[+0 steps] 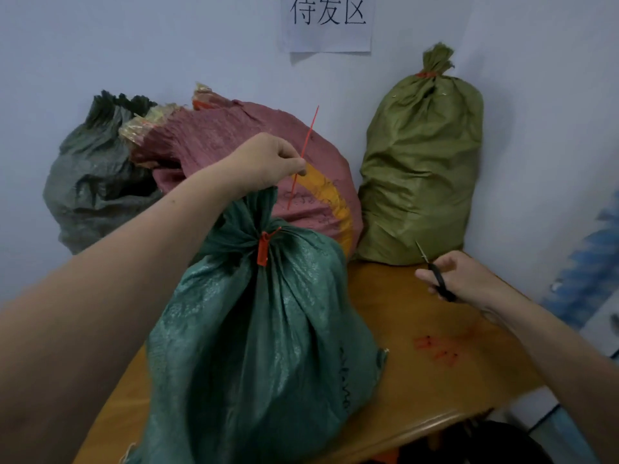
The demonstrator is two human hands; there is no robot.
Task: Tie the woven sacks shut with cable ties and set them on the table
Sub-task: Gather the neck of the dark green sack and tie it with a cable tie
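A teal woven sack (268, 346) stands at the front of the wooden table (452, 380), its neck cinched by a red cable tie (263, 250). My left hand (264, 162) grips the bunched top of that sack and pinches a loose red strip of cable tie (306, 145) that sticks up past the fingers. To the right, above the table, my right hand (459, 279) holds small black-handled scissors (435, 274) with the blades pointing up and left.
Three more sacks sit at the back against the wall: dark grey-green (97, 182), pink (254, 145) lying down, and olive (422, 175) upright with a red tie. Small red pieces (435, 349) lie on the table. A paper sign (326, 21) hangs on the wall.
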